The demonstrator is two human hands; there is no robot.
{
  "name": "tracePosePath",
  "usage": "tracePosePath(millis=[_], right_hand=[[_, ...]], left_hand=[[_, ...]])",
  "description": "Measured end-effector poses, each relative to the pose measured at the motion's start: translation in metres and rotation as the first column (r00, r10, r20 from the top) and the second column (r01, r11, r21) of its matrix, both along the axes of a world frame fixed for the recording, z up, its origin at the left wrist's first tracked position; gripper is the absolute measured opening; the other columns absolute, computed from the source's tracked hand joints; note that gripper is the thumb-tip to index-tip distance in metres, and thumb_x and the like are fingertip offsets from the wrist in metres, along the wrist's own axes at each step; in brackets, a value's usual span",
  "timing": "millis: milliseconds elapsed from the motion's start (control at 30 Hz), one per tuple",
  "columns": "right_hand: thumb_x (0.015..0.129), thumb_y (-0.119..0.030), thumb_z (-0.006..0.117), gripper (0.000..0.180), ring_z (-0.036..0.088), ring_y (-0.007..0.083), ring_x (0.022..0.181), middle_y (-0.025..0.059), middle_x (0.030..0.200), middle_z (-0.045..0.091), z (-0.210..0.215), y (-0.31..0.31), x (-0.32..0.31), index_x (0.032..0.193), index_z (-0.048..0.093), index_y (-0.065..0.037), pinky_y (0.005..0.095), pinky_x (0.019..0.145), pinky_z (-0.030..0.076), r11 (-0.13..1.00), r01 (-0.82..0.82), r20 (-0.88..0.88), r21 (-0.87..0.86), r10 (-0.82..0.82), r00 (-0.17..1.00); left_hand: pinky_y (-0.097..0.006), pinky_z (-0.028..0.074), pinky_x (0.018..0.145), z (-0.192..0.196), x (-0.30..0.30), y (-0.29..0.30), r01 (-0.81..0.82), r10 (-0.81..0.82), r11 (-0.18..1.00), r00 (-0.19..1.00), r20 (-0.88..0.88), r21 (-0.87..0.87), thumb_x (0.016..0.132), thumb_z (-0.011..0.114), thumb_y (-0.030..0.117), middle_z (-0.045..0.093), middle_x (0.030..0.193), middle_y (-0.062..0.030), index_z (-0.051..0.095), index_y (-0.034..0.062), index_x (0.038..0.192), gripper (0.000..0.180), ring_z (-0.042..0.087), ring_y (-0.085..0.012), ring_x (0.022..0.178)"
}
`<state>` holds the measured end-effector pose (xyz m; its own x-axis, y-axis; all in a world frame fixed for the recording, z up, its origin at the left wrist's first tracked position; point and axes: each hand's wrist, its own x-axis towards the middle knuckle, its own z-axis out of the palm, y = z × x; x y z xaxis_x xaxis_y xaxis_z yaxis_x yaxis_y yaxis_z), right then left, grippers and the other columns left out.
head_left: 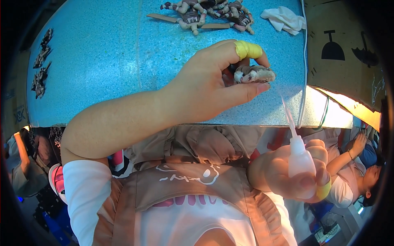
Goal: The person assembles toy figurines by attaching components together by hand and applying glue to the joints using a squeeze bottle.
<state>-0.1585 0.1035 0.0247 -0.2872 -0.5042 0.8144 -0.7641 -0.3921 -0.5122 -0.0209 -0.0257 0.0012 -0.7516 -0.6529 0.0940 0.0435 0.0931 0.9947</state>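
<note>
My left hand [205, 76] reaches across the blue table, its fingers and thumb pinched round a small brown and whitish toy figure piece [256, 75]. The hand hides part of that piece. Yellow tape [248, 50] wraps one finger. Lower right, just off the table edge, my right hand [274, 172] is closed round a translucent squeeze bottle [300, 159]. The bottle's long thin nozzle points up toward the held piece, with a gap between them. A finger of the right hand carries a yellow wrap [324, 191] too.
Several brown and cream toy figures [191, 19] lie piled at the table's far side. More figures [40, 84] lie along its left edge. A crumpled white cloth [284, 20] sits far right, beside a white cable [304, 69] and a cardboard box [328, 76]. Another person [342, 190] is at the right.
</note>
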Motion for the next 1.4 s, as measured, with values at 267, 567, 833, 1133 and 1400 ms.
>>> tracePosePath(millis=[267, 567, 833, 1133, 1400], right_hand=[[0.090, -0.028, 0.047, 0.018, 0.029, 0.0133, 0.049, -0.0020, 0.056, 0.034, -0.004, -0.008, 0.009, 0.092, 0.043, -0.010, 0.0309, 0.048, 0.022, 0.994, -0.006, 0.001, -0.111, 0.006, 1.000], [0.087, -0.040, 0.050, 0.042, 0.052, 0.0213, 0.070, 0.0100, 0.081, 0.055, -0.009, -0.019, 0.004, 0.107, 0.054, -0.003, 0.0328, 0.061, 0.043, 0.937, 0.224, 0.718, -0.267, 0.038, 0.695], [0.080, -0.013, 0.066, 0.027, 0.057, 0.0142, 0.076, 0.0075, 0.086, 0.062, -0.017, -0.041, -0.028, 0.101, 0.055, 0.001, 0.0288, 0.066, 0.044, 0.902, -0.399, 0.833, 0.168, 0.086, 0.546], [0.070, -0.006, 0.066, 0.024, 0.057, 0.0304, 0.073, 0.0117, 0.082, 0.058, -0.029, -0.054, -0.043, 0.091, 0.055, -0.001, 0.0368, 0.063, 0.045, 0.941, 0.202, -0.045, 0.272, -0.198, 0.979], [0.078, -0.005, 0.057, 0.011, 0.060, 0.0261, 0.073, 0.0106, 0.081, 0.064, -0.005, -0.051, -0.127, 0.089, 0.060, -0.003, 0.0355, 0.070, 0.047, 0.917, 0.386, 0.031, 0.102, -0.390, 0.920]], left_hand=[[-0.025, 0.046, 0.082, 0.001, 0.001, 0.002, 0.022, -0.019, 0.997, 0.999, -0.033, 0.075, 0.082, 0.061, 0.000, 0.054, 0.098, -0.0055, 0.047, 0.0007, 0.112, 0.033, 0.054, -0.0108, 0.090], [-0.024, 0.045, 0.080, 0.003, 0.000, -0.002, 0.033, -0.030, 0.997, 0.999, -0.039, 0.076, 0.083, 0.061, 0.001, 0.054, 0.098, -0.0047, 0.047, 0.0010, 0.113, 0.033, 0.053, -0.0097, 0.089], [-0.023, 0.043, 0.077, -0.001, -0.002, 0.007, -0.034, 0.047, 0.992, 0.993, -0.112, 0.121, 0.081, 0.063, 0.001, 0.054, 0.093, -0.0027, 0.049, 0.0023, 0.111, 0.033, 0.052, -0.0097, 0.085], [-0.022, 0.041, 0.075, 0.001, -0.005, 0.008, -0.088, 0.093, 0.986, 0.995, -0.025, 0.141, 0.081, 0.062, 0.001, 0.055, 0.092, -0.0020, 0.050, 0.0030, 0.110, 0.031, 0.051, -0.0084, 0.084], [-0.025, 0.043, 0.079, 0.001, -0.004, 0.008, -0.092, 0.098, 0.987, 0.994, -0.045, 0.130, 0.083, 0.059, 0.001, 0.055, 0.096, -0.0046, 0.052, 0.0012, 0.111, 0.029, 0.054, -0.0117, 0.088]])
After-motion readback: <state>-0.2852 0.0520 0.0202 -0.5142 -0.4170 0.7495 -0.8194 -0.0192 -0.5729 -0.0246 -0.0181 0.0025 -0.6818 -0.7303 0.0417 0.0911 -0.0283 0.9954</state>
